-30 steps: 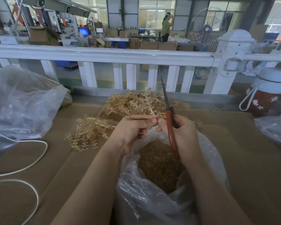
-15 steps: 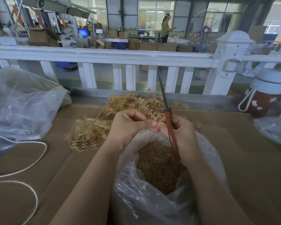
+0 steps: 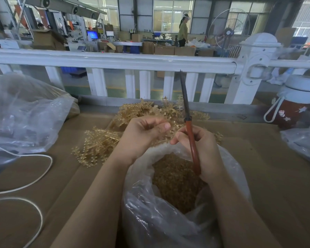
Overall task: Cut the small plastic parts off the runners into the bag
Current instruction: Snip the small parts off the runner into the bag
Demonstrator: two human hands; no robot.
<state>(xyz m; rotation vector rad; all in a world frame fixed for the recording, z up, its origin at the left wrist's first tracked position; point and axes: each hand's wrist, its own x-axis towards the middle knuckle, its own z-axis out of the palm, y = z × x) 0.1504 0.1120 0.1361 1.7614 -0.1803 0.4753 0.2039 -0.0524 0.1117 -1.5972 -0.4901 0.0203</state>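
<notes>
My right hand (image 3: 202, 149) gripping scissors (image 3: 190, 126) by red handle, blades together, tip pointing up toward white railing (image 3: 115, 59). My left hand (image 3: 141, 135) fingers curled, thumb tip out; can't tell if it's pinching runner. Both hands over open bag (image 3: 168, 221) at near counter edge, full of cut parts (image 3: 175, 181). Uncut runners (image 3: 143, 111) piled mid-counter behind hands. Bottle (image 3: 292, 102) at far right corner: star stickers only, no readable text.

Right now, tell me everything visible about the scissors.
The scissors have dark, narrow blades, shut together and pointing up and away toward the white railing, and reddish-brown handles that look plastic. The right hand grips the handles, over the mouth of the clear bag. The lower handle end is hidden in the palm.
</notes>
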